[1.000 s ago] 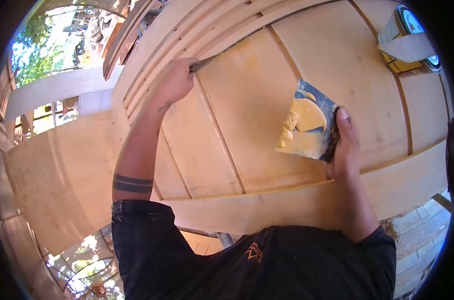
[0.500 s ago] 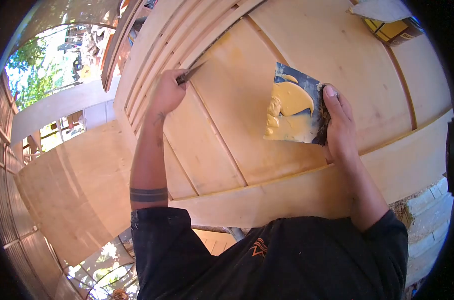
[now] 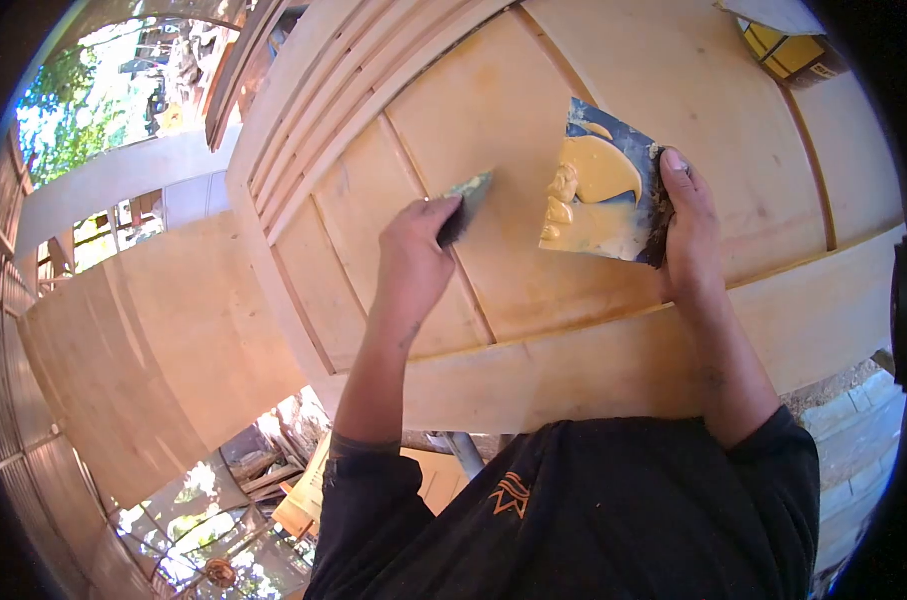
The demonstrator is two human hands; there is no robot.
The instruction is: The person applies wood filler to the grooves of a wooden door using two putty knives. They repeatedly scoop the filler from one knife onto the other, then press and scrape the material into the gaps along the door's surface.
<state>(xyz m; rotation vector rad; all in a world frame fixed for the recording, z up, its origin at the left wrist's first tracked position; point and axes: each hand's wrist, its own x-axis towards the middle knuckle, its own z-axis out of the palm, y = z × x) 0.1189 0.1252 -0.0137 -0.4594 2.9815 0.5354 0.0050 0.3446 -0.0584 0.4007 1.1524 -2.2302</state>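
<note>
My left hand (image 3: 419, 240) is closed around a putty knife (image 3: 466, 208), its blade pointing up and to the right over the wooden door panel (image 3: 474, 110). My right hand (image 3: 691, 225) grips the right edge of a dark, flat board (image 3: 629, 245) between thumb and fingers. A thick mound of yellow putty (image 3: 596, 170) covers much of that board, with lumps at its left side. Both tools are over the panelled wooden surface, the knife left of the board. Faint yellowish smears show on the panel near its upper groove.
Slats (image 3: 324, 110) run along the panel's upper left side. A yellow and black can (image 3: 789, 52) with a pale cover stands at the top right. On the left is a sheet of plywood (image 3: 154, 350). Pale blocks (image 3: 859, 455) lie at the lower right.
My left hand has moved right and down with the putty knife, away from the slats toward the middle of the panel. The putty board has shifted slightly up and right in view.
</note>
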